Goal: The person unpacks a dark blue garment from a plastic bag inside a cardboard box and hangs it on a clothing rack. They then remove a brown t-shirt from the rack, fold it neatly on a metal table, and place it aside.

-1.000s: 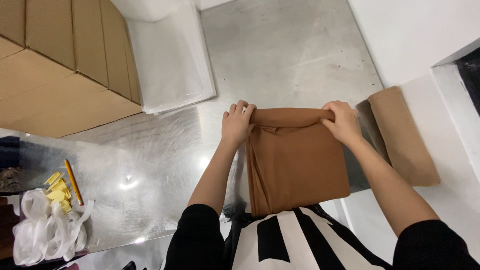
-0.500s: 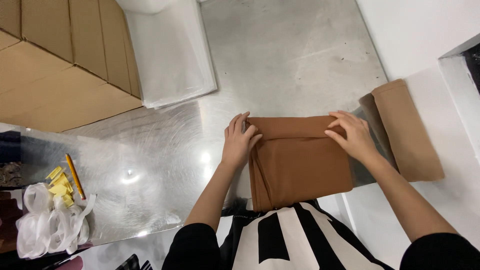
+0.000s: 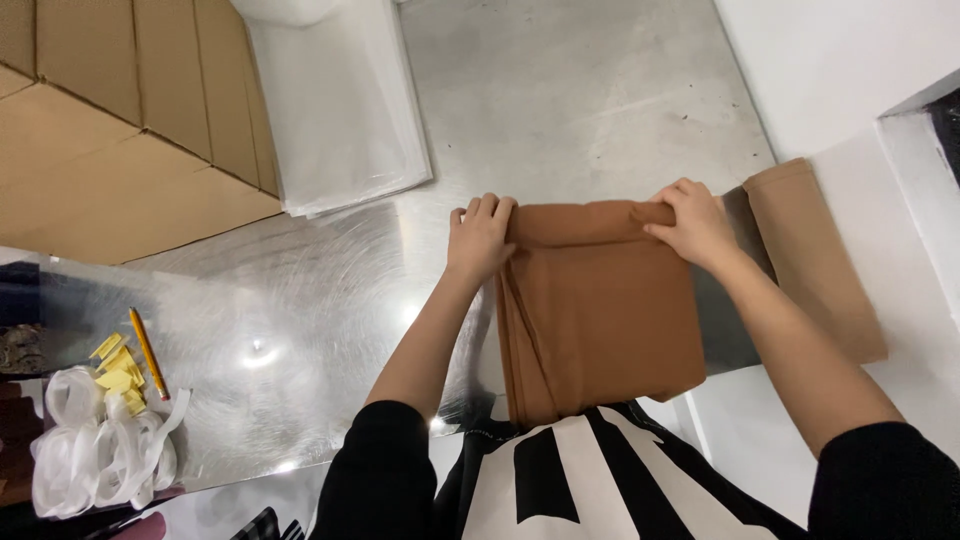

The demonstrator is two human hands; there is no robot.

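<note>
A brown folded cloth lies on a shiny metal table, its near edge hanging towards my body. My left hand presses on the cloth's far left corner, fingers together. Pinching the far right corner of the folded edge is my right hand. A second, lighter brown folded cloth lies just right of my right hand, partly off the table's edge.
Cardboard boxes stand at the far left. A stack of clear plastic bags lies beside them. At the near left are a yellow pencil, yellow paper slips and white plastic strips. White wall at right.
Both hands and the cloth's far edge have shifted slightly on the table as the fold was pressed flat; the camera view moved a little too.
</note>
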